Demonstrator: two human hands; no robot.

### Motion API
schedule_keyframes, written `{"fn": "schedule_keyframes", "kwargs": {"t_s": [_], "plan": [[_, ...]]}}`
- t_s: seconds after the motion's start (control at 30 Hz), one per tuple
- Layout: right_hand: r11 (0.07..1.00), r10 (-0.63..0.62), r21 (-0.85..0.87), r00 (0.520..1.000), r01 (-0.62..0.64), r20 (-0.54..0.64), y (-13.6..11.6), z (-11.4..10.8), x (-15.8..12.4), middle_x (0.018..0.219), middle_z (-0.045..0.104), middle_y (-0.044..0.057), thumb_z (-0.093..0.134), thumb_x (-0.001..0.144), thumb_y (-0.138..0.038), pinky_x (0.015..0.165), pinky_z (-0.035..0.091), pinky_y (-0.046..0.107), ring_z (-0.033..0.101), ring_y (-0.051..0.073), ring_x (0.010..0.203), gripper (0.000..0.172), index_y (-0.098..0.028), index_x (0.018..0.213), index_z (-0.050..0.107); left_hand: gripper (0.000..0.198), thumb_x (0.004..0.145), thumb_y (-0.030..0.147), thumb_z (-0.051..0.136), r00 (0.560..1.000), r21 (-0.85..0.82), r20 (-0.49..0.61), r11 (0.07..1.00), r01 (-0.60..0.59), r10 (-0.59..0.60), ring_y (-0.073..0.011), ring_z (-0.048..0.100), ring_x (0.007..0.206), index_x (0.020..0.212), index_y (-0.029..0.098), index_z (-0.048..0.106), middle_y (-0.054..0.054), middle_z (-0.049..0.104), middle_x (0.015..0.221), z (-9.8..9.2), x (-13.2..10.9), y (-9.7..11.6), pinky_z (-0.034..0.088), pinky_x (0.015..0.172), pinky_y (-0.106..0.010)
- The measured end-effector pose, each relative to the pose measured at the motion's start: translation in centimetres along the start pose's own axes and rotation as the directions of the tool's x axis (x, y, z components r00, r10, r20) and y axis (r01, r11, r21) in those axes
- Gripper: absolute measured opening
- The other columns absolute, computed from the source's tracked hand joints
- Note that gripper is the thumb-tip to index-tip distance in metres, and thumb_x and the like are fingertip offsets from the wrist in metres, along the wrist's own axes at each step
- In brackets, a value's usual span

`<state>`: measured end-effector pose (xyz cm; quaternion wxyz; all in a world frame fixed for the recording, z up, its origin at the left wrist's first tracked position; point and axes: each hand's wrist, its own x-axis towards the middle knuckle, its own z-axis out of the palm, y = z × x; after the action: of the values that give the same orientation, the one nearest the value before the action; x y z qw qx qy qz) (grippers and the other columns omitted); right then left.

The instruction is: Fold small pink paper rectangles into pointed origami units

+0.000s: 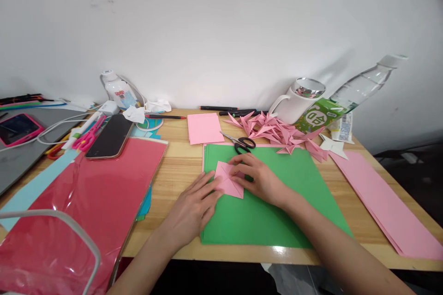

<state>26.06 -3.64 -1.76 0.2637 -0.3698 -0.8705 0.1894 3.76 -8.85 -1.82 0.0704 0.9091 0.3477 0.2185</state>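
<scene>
A small pink paper square with crossing crease lines lies on a stack of green paper. My left hand rests flat, fingers stretched, its fingertips on the square's left edge. At the right side, my right hand has its thumb and fingers bent together on the paper, hiding its upper right corner. Black-handled scissors lie just beyond my right hand. Behind them are a stack of pink squares and a pile of folded pink pointed paper pieces.
Long pink strips lie at the right. A white mug, a green box and a tilted clear bottle stand behind. At left are red paper in plastic, a phone, pink scissors and a white cable.
</scene>
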Motion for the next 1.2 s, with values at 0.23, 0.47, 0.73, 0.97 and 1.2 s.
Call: {"fn": "schedule_keyframes", "kwargs": {"t_s": [0.23, 0.47, 0.73, 0.97, 1.2], "plan": [[0.994, -0.045, 0.096, 0.999, 0.044, 0.004, -1.3, 0.4, -0.2, 0.103, 0.058, 0.009, 0.048, 0.087, -0.015, 0.083, 0.048, 0.035, 0.054, 0.019, 0.097, 0.016, -0.020, 0.097, 0.059, 0.022, 0.087, 0.013, 0.045, 0.998, 0.138, -0.058, 0.990, 0.035, -0.027, -0.0231, 0.055, 0.103, 0.103, 0.012, 0.060, -0.010, 0.062, 0.102, -0.2, 0.2, 0.8, 0.048, 0.090, -0.042], [0.997, -0.069, 0.035, 0.996, 0.068, 0.051, -1.5, 0.9, -0.2, 0.116, 0.053, 0.011, 0.055, 0.085, -0.026, 0.081, 0.050, 0.037, 0.054, 0.020, 0.094, 0.019, -0.021, 0.099, 0.067, 0.024, 0.087, 0.012, 0.044, 0.996, 0.225, -0.064, 0.971, 0.077, -0.065, -0.0244, 0.057, 0.097, 0.105, 0.015, 0.059, -0.008, 0.065, 0.096, -0.1, 0.0, 1.6, 0.046, 0.082, -0.042], [0.996, -0.044, 0.079, 0.997, 0.039, 0.064, -1.2, 0.9, -0.1, 0.118, 0.052, 0.010, 0.060, 0.082, -0.023, 0.084, 0.049, 0.037, 0.054, 0.020, 0.097, 0.022, -0.022, 0.102, 0.066, 0.021, 0.086, 0.015, 0.044, 0.967, 0.134, -0.154, 0.965, 0.223, -0.202, -0.0237, 0.055, 0.094, 0.099, 0.015, 0.060, -0.011, 0.061, 0.100, -0.1, -0.1, 1.5, 0.047, 0.077, -0.039], [0.987, 0.120, 0.118, 0.991, -0.113, -0.060, -1.0, 1.3, -0.3, 0.115, 0.048, 0.010, 0.070, 0.071, -0.025, 0.085, 0.049, 0.041, 0.051, 0.024, 0.106, 0.044, -0.023, 0.112, 0.055, 0.026, 0.077, 0.019, 0.061, 0.865, 0.014, -0.033, 0.865, 0.502, -0.501, -0.0229, 0.057, 0.088, 0.101, 0.016, 0.054, -0.008, 0.061, 0.092, 0.0, 3.9, 0.2, 0.046, 0.070, -0.034], [0.989, 0.148, -0.004, 0.983, -0.149, -0.106, -0.7, 1.0, -0.3, 0.108, 0.056, 0.011, 0.075, 0.066, -0.033, 0.086, 0.046, 0.047, 0.051, 0.028, 0.105, 0.037, -0.021, 0.097, 0.059, 0.030, 0.064, 0.021, 0.072, 0.735, -0.064, 0.193, 0.739, 0.671, -0.651, -0.0179, 0.060, 0.066, 0.092, 0.018, 0.060, 0.001, 0.064, 0.071, -0.5, 6.3, -1.3, 0.038, 0.055, -0.025]]}}
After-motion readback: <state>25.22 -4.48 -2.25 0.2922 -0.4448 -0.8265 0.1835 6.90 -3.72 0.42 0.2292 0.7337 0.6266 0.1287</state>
